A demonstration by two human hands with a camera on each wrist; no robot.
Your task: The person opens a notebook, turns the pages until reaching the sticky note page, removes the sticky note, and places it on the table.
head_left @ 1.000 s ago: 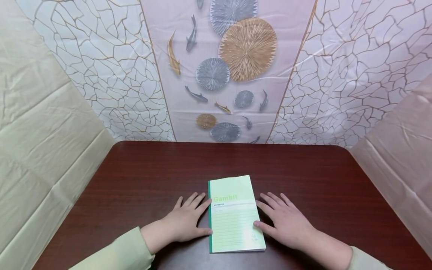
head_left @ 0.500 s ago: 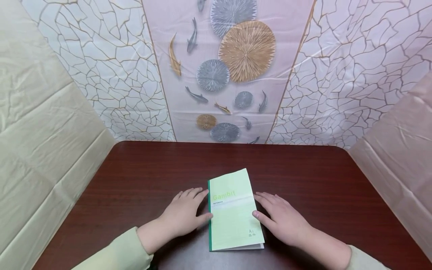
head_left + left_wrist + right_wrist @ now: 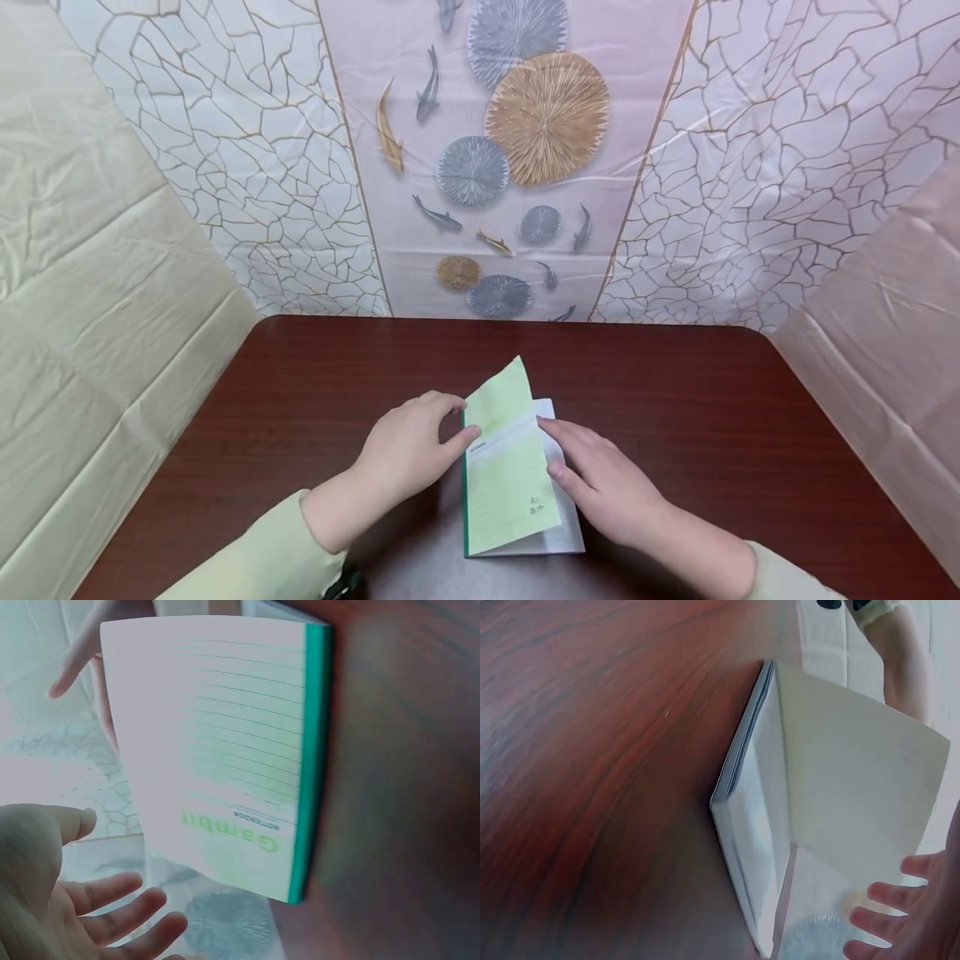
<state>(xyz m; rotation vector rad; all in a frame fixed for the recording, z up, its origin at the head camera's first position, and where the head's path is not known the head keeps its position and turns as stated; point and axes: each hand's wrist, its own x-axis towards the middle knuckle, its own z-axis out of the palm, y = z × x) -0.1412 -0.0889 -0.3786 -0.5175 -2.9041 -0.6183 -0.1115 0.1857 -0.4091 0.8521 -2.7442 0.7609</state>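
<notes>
1. Notebook [image 3: 495,492]: on the counter [image 3: 337,392], front and centre, between both hands. Green spine [image 3: 465,508] to the person's left, "Gambit" on the front.
2. Change: a second ago the cover [image 3: 862,772] lay flat. Half a second ago it was slightly up. Now it stands tilted well off the block, hinged at the spine, with white pages [image 3: 567,521] showing along the right side and bottom.
3. Right hand [image 3: 611,492]: has shifted inward with the cover. Fingers extended and relaxed, at the cover's free edge; nothing clasped. Can't tell exactly which fingertips bear on it.
4. Left hand [image 3: 405,450]: has slid up toward the top of the spine. Fingers loose, thumb looks to be over the cover near the spine in the head view; no grip. Actual contact unclear, as the left wrist view shows the fingers clear of it.
5. Block hasn't moved much; mostly just the cover has swung.
6. My read: cover turn is partway, past the lift but short of laid over. With neither hand clasping, the cover could drop back if the right fingers slip off the edge.
</notes>
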